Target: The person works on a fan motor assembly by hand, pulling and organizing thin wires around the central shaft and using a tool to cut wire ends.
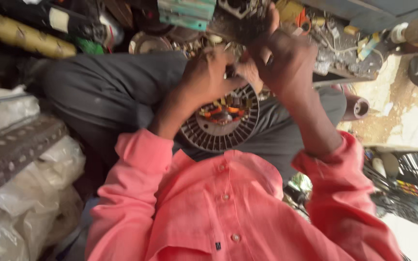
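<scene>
A cluttered workshop floor is seen behind — tools, wires, plastic bags (49, 179). A round finned motor stator (223, 121), grey with orange-copper windings, is rested on the lap; both the left hand (209, 77) and right hand (286, 58) are clenched on its upper rim.

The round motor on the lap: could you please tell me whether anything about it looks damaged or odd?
The round ribbed motor lies open on the lap, its orange and copper windings bare in the middle. The left hand and right hand cover its upper edge, so damage there cannot be judged.
</scene>
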